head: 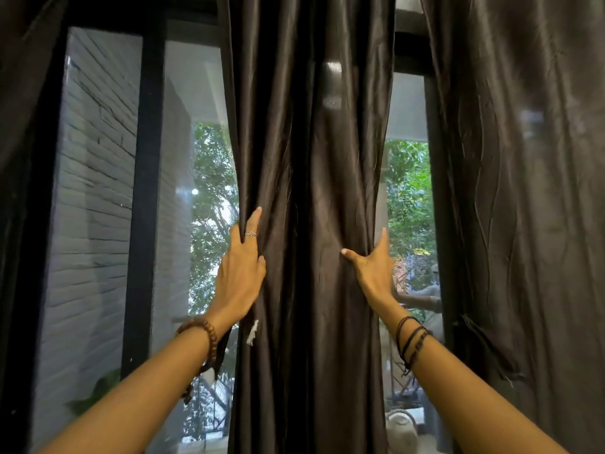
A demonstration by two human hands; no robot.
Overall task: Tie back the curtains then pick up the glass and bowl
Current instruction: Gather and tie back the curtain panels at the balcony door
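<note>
Head view, item one: dark curtain [311,224], gathered between my left hand [240,273] and right hand [373,270], fingers curled round its edges, bunching it for tying; glass and bowl unseen.

light: daylight enters through the window [183,132] at 9 and 3 o'clock, room side dim | curtain [311,191] backlit, folds near black at centre, faint sheen at 12 o'clock | glare: pale reflections on glass at 3 o'clock | focus: mostly sharp, slight softness | distortion: wide-angle bowing at the edges
</note>
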